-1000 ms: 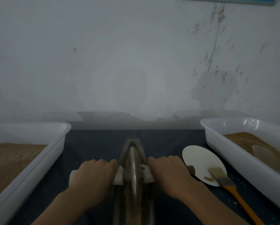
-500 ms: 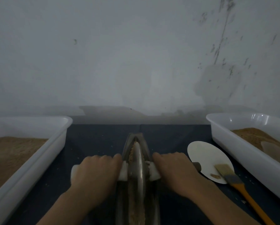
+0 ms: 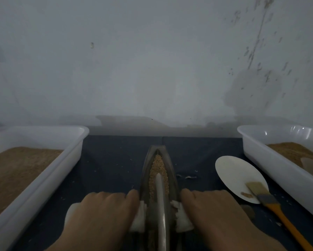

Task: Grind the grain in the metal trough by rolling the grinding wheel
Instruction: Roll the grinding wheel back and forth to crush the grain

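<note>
A narrow boat-shaped metal trough (image 3: 146,160) lies lengthwise on the dark table in front of me. Brown grain (image 3: 158,166) fills its far end. The thin metal grinding wheel (image 3: 160,201) stands on edge in the trough, close to me. A white-wrapped handle (image 3: 139,214) sticks out on each side of the wheel. My left hand (image 3: 101,216) is closed over the left handle. My right hand (image 3: 215,216) is closed over the right handle. The near end of the trough is hidden by the wheel and my hands.
A white plastic tub (image 3: 43,180) of brown grain stands at the left. Another white tub (image 3: 279,171) with brown meal stands at the right. Between it and the trough lie a round white disc (image 3: 237,176) and a brush with an orange handle (image 3: 279,212). A wall rises behind.
Both hands have pulled the wheel back toward me along the trough. More grain now shows at the trough's far end.
</note>
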Demonstrator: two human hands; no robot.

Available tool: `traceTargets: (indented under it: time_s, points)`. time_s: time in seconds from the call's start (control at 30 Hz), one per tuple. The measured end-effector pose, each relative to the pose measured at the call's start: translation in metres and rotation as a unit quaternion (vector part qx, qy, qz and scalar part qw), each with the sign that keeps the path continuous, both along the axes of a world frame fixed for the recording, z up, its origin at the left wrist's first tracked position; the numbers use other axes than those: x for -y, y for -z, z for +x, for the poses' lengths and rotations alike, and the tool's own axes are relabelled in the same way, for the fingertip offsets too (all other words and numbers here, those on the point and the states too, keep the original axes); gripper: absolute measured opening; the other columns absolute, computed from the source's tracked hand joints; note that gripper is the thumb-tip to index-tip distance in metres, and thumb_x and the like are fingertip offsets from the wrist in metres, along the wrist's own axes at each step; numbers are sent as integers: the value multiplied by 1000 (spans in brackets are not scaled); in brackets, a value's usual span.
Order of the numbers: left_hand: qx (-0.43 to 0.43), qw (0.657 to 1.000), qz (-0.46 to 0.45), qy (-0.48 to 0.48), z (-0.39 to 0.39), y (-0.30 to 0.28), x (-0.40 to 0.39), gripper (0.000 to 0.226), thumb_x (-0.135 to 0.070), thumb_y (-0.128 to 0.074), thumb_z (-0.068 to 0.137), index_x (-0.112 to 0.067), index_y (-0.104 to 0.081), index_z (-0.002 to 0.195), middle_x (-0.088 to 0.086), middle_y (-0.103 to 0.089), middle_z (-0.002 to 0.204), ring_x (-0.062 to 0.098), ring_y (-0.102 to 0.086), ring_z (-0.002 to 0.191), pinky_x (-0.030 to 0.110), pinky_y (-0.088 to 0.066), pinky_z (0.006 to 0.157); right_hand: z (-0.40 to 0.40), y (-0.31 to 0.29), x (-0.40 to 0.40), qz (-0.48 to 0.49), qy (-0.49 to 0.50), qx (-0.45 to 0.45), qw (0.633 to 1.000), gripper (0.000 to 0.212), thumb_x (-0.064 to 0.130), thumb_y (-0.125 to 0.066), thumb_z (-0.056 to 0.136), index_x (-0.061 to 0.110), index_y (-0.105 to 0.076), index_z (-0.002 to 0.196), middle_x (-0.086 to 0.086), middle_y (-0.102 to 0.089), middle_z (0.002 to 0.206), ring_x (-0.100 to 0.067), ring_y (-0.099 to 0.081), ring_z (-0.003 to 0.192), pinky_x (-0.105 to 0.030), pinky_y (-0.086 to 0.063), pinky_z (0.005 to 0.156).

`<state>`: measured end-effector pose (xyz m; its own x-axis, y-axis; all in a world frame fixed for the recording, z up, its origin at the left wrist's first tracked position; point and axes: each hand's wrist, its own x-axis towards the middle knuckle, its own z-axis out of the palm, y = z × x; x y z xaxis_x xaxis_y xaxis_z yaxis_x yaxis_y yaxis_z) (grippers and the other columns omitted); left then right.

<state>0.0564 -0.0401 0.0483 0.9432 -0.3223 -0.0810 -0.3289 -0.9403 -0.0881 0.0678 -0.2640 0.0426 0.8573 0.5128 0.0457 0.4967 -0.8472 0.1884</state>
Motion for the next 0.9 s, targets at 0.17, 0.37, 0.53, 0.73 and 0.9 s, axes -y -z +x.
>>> traceTargets:
  time_s: [0.17,0.37,0.53,0.73,0.9]
  points:
    - [117,993,16,24,21,8,4,41,-43,-56,83,-36,-16,83,-13,-42,83,11,-45,71,30,-31,63,21,3,5,49,-6,38,998,28,29,-64,81,25,-42,98,3,-63,98,-19,-61,81,-29,-32,54]
    - [208,978,-23,-4,57,22,0,39,-40,-62,80,-34,-23,82,-11,-40,71,9,-40,59,27,-29,56,65,9,-1,39,10,120,992,24,21,-62,83,23,-41,94,3,-63,91,-19,-60,74,-30,-36,60]
    - [200,979,-26,10,41,18,1,40,-35,-61,81,-33,-22,82,-10,-34,70,11,-36,60,29,-27,57,43,5,2,44,3,108,993,26,27,-63,85,24,-42,100,4,-63,95,-17,-61,77,-30,-39,63]
    - [154,988,-12,29,-4,19,-7,60,-44,-67,73,-38,-7,75,-13,-30,67,7,-32,58,29,-23,53,-9,5,12,29,-48,139,989,61,25,-88,28,23,-46,72,4,-52,51,-15,-47,36,-22,-1,44]
    - [195,981,-6,20,15,20,-2,51,-42,-64,77,-37,-13,80,-11,-31,68,8,-32,57,28,-24,55,16,13,7,24,-5,123,992,32,31,-70,74,26,-45,94,5,-63,83,-17,-59,67,-30,-28,54]
